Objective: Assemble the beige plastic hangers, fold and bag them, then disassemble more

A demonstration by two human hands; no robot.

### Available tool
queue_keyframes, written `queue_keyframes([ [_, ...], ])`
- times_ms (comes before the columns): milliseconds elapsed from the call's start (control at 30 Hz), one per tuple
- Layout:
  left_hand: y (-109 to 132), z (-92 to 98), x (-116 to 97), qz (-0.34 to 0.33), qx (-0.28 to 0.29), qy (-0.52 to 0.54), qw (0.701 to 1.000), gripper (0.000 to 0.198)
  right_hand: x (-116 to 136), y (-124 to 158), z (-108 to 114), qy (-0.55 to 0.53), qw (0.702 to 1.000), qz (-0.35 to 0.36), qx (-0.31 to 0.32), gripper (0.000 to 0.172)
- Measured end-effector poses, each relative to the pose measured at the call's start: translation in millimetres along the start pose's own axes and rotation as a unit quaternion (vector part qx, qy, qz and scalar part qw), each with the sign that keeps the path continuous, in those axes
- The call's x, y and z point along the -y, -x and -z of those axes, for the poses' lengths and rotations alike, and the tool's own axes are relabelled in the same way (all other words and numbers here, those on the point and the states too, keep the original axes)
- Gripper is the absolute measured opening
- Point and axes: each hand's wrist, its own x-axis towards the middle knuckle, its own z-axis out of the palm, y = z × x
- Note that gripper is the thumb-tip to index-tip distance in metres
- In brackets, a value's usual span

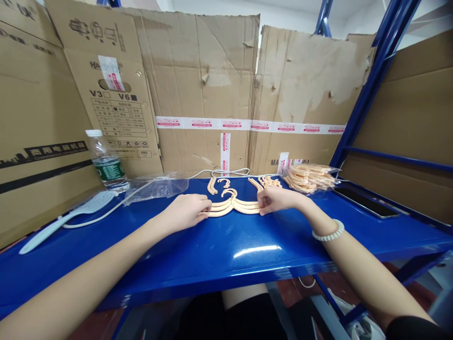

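Observation:
A small stack of peach plastic hangers (233, 206) lies on the blue metal shelf (219, 245) in front of me. My left hand (189, 211) pinches the stack's left end with curled fingers. My right hand (279, 199), a bead bracelet on its wrist, grips the right end the same way. Behind the stack lie a few loose hangers (221, 183) with their hooks up. A clear bag of more hangers (309, 177) rests at the back right.
A water bottle (106, 163) stands at the back left beside an empty clear bag (155, 186). A white hairbrush (67, 217) and a white cable (116, 205) lie on the left. A phone (366, 203) lies on the right. Cardboard walls (198, 89) enclose the shelf.

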Motion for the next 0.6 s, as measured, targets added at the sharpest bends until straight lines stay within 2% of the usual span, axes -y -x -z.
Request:
queue_keyframes([
  [400, -1.6, -8.7, -5.6, -0.040, -0.055, -0.011, 0.998, 0.013, -3.1, -0.1, 1.4, 0.003, 1.000, 0.014, -0.005, 0.006],
  [600, -2.8, -8.4, -6.6, -0.035, -0.102, 0.013, 0.994, 0.017, -0.4, 1.8, 5.2, 0.031, 0.997, 0.021, -0.070, 0.011],
])
